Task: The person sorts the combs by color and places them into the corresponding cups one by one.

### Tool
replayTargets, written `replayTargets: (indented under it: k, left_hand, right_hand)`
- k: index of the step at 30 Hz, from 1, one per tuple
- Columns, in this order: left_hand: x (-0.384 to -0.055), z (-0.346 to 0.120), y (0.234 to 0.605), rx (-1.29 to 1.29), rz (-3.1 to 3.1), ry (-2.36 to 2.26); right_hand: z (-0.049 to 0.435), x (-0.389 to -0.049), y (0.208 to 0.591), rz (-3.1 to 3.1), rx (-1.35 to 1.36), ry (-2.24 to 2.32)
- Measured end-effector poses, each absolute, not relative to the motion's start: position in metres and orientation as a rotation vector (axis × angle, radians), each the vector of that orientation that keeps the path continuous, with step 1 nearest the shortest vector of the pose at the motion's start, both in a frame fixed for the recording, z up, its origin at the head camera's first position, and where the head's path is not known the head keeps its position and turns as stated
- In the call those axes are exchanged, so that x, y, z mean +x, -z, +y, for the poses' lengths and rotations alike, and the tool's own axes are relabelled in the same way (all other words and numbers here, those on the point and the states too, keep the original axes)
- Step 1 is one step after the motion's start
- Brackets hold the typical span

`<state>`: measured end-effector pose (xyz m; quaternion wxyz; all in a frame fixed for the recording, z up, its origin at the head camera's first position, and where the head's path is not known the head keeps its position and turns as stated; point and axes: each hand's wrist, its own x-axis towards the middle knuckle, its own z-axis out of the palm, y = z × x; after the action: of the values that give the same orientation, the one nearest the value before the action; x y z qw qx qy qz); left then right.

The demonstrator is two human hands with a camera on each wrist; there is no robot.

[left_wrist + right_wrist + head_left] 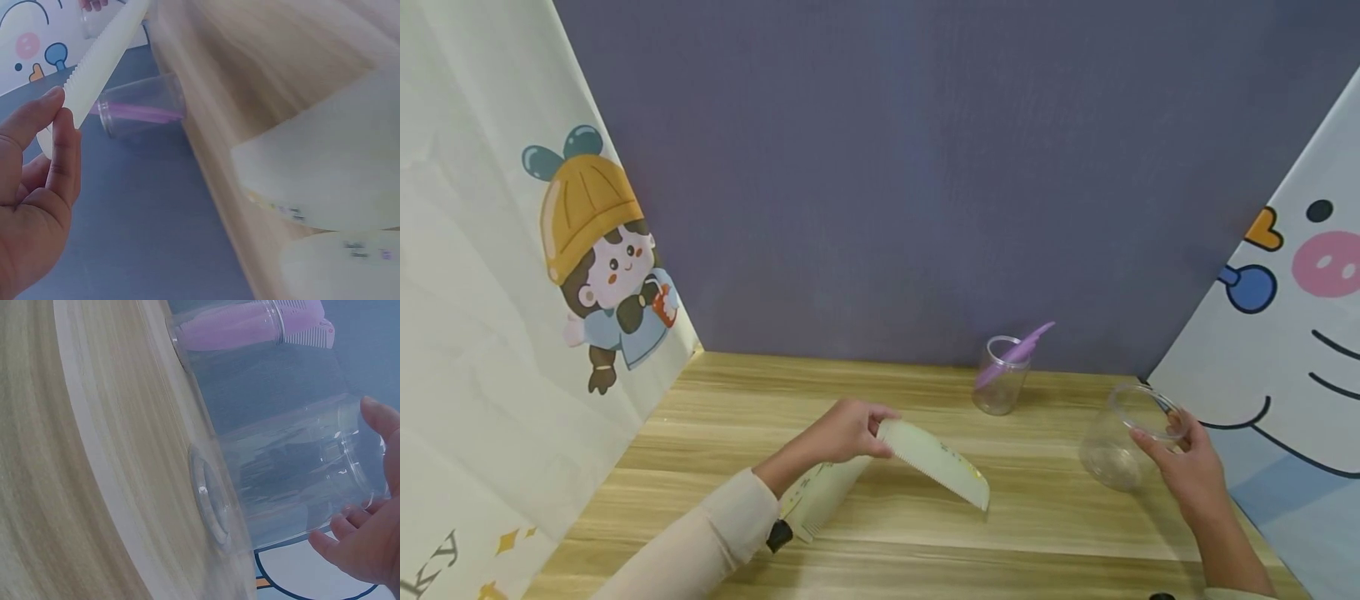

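At the left hand (850, 429): closed in a pinch, thumb against fingertips, on one end of a long, curved, pale cream-green comb (934, 458) with fine teeth. Held out from the hand toward 4 o'clock, teeth along the lower edge, dark print and a yellow mark toward the far end. At 7 o'clock from the same hand, partly behind the forearm: more flat, pale cream-green toothed pieces (835, 487), printed, lying on the yellow-brown wood-grain table (1045, 542).

At the right hand (1195, 475): spread and curved about a large, clear, cylindrical cup (1112, 454), gripping near the rim. Located at 10 o'clock from that hand, mouth up; cannot tell whether touching the table.

Farther out, at 2 o'clock from the left hand and 10 o'clock from the right: a smaller clear cylindrical cup (998, 397), upright near the back edge. Inside, leaning toward 2 o'clock: purple comb shape (1017, 356), with two rows of teeth visible from the right wrist.

Behind, at 12 o'clock: plain grey-blue panel (850, 167). At 9 o'clock: printed cartoon child in a yellow hat (610, 275). At 3 o'clock: pink-snouted cartoon face (1328, 262).
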<state>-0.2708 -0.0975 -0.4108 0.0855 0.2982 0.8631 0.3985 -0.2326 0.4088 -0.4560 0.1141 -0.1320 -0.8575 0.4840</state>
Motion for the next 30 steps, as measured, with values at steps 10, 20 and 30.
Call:
replayTargets:
  k: [10, 20, 30]
  left_hand:
    - [-0.282, -0.072, 0.389, 0.874, 2.626, -1.182]
    - [-0.29, -0.049, 0.372, 1.042, 2.666, -1.223]
    - [-0.299, -0.024, 0.359, 1.104, 2.743, -1.219]
  right_hand:
    - [0.41, -0.232, 0.455, -2.559, -0.44, -1.373]
    - [0.409, -0.231, 0.455, -2.56, -0.445, -1.356]
    - [0.412, -0.231, 0.458, -2.53, -0.422, -1.392]
